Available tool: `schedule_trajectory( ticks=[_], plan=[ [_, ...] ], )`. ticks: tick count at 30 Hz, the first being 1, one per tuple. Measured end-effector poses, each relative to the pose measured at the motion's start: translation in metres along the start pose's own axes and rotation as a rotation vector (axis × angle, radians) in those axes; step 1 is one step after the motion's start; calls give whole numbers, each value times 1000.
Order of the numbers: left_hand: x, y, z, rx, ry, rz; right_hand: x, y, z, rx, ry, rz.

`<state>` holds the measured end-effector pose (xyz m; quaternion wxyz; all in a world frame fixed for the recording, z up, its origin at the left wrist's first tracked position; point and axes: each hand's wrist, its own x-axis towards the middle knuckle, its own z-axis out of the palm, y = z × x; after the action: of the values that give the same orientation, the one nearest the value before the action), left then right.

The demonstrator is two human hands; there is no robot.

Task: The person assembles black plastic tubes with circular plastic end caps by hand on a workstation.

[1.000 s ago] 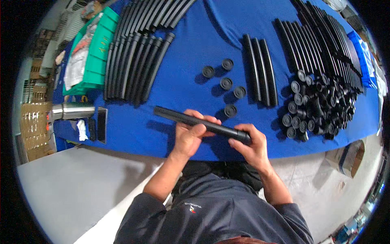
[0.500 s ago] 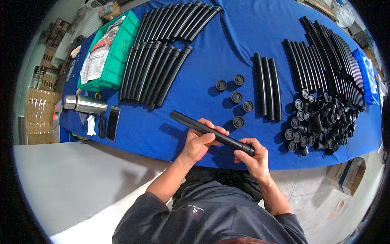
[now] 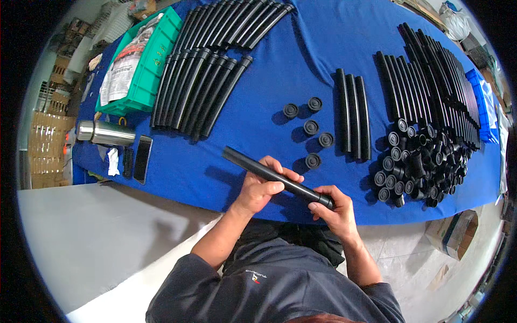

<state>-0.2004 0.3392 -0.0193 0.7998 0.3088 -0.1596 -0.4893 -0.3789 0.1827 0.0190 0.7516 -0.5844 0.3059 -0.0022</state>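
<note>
A long black tube [image 3: 253,167] is held over the near edge of the blue table [image 3: 301,64]. My left hand [image 3: 261,188] grips its middle. Pinching the tube's right end is my right hand [image 3: 334,210], where a black cap [image 3: 325,201] sits on the tube. Just beyond my hands lie several loose black end caps [image 3: 311,128] on the cloth. Three black tubes [image 3: 353,116] lie side by side to the right of those caps.
A pile of black caps [image 3: 414,167] and a row of black tubes [image 3: 431,81] fill the table's right. More tubes [image 3: 199,91] lie at left, by a green crate [image 3: 142,70], a steel flask [image 3: 105,133] and a phone [image 3: 142,159]. A cardboard box [image 3: 455,234] stands on the floor.
The view has shifted, so the table sits lower and to the right in the picture. Both hands keep hold of the tube, with its right end still pinched.
</note>
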Motion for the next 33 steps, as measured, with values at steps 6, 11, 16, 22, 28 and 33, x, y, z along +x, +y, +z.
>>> schedule_trajectory(
  ticks=[6, 11, 16, 22, 28, 33],
  plan=[
    [3, 11, 0, -97, 159, -58, 8, 2, 10, -563, 213, -710],
    [3, 8, 4, -134, 140, -32, 2, -4, 7, -15, 62, -6],
    [2, 8, 0, -141, 133, -60, 11, 2, 9, -594, 186, -775],
    [4, 6, 5, -129, 150, -37, 3, 2, 10, 50, 110, -129],
    [5, 8, -2, -164, 103, -50, 3, 1, 9, -387, 156, -373],
    [4, 5, -3, -145, 87, -36, 5, 2, 9, -193, 117, -274]
  ],
)
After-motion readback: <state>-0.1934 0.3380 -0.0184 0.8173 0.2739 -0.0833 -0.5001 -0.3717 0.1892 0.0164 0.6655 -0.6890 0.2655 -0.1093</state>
